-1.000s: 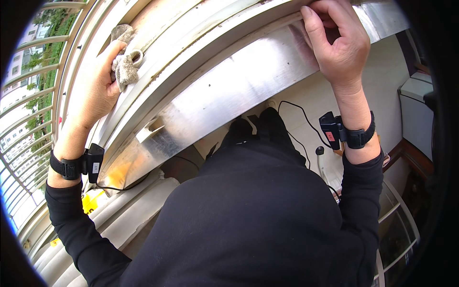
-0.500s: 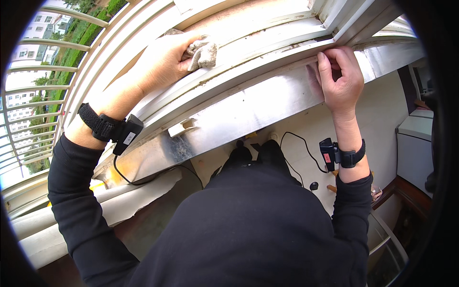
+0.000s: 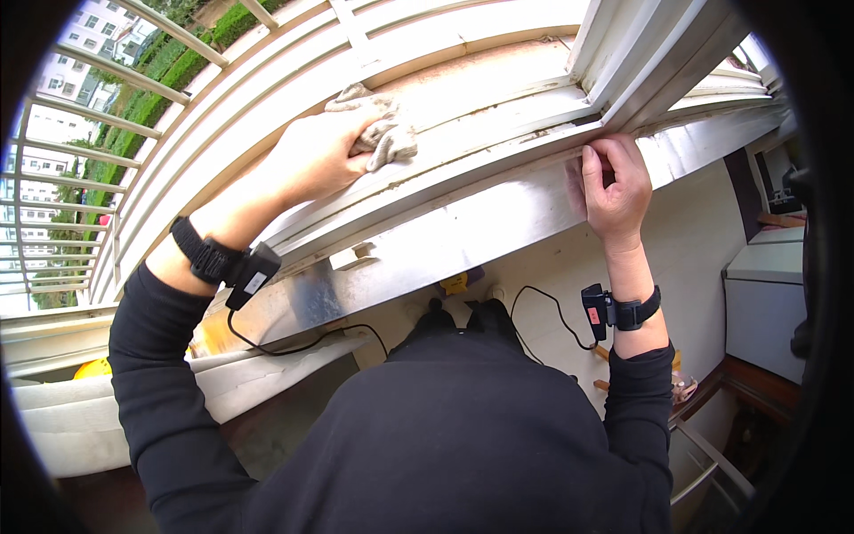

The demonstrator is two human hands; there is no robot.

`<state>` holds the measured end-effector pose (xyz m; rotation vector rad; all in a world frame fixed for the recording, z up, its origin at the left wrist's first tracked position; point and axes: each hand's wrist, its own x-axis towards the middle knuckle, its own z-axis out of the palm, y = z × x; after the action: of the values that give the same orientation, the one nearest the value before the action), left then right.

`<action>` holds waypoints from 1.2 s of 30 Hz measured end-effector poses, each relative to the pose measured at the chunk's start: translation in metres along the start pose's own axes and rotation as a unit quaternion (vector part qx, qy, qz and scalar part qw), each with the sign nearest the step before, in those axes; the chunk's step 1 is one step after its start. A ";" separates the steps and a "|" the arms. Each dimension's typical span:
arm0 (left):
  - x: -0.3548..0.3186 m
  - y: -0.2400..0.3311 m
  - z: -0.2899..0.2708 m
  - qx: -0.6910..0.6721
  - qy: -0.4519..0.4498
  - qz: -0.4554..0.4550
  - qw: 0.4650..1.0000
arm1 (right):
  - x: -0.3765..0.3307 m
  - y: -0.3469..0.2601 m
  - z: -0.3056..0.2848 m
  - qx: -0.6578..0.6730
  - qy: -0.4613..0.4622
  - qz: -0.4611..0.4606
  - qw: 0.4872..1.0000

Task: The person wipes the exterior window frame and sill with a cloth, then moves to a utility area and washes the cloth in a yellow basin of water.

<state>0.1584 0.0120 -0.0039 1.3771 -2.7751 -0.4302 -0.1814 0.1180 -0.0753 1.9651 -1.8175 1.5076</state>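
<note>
My left hand [image 3: 325, 156] is closed around a crumpled greyish-white rag [image 3: 391, 142], which bunches out past the fingertips. The rag lies against the white window sill [image 3: 498, 105], outward of the raised window track [image 3: 445, 169]. Part of the rag is hidden under the fingers. Farther right, my right hand [image 3: 618, 191] has its fingers curled over the edge of the window frame, close below the corner where the upright window sash [image 3: 654, 67] meets the track. Dark dirt shows along the track grooves.
Metal bars [image 3: 107, 111] stand outside on the left. A shiny metal ledge [image 3: 480, 209] runs below the track, with a small cream block [image 3: 353, 256] on it. Cables hang from both wrist straps. A white cabinet [image 3: 765, 294] stands at right, and rolled pale sheeting [image 3: 151, 414] lies lower left.
The whole view has shifted slightly. My left hand and the rag have moved a little to the right along the sill, and more of the rag shows. My right hand stays at the frame edge.
</note>
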 end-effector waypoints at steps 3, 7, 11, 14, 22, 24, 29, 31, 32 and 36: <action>-0.042 -0.024 -0.015 -0.026 -0.003 -0.024 0.999 | 0.001 0.000 -0.001 -0.006 -0.004 -0.005 1.000; -0.096 -0.057 -0.037 -0.053 -0.083 -0.124 0.987 | 0.001 -0.002 -0.002 0.007 -0.009 -0.016 1.000; -0.157 -0.101 -0.049 -0.038 -0.086 -0.158 0.983 | 0.001 -0.004 -0.004 -0.005 -0.025 -0.032 0.999; -0.202 -0.136 -0.051 0.001 -0.089 -0.182 0.979 | 0.001 -0.005 -0.003 -0.007 -0.037 -0.050 0.998; -0.274 -0.196 -0.086 -0.077 -0.018 -0.267 0.960 | -0.004 0.005 -0.003 -0.016 -0.077 -0.032 0.996; -0.280 -0.201 -0.101 -0.201 0.142 -0.322 0.914 | -0.006 0.010 -0.004 -0.011 -0.086 -0.036 0.996; -0.274 -0.192 -0.106 -0.183 0.363 -0.267 0.874 | -0.009 0.020 -0.006 -0.010 -0.095 -0.046 0.994; -0.267 -0.185 -0.107 -0.176 0.460 -0.208 0.845 | -0.010 0.024 -0.007 -0.010 -0.106 -0.043 0.993; -0.265 -0.180 -0.109 -0.176 0.504 -0.156 0.831 | -0.010 0.025 -0.007 0.019 -0.103 -0.034 0.994; -0.265 -0.163 -0.128 -0.020 0.564 -0.138 0.814 | -0.012 0.030 -0.007 -0.003 -0.094 -0.039 0.995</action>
<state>0.4646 0.0951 0.1074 1.3519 -1.5851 0.2852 -0.2074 0.1223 -0.0961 2.2143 -1.7844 1.3341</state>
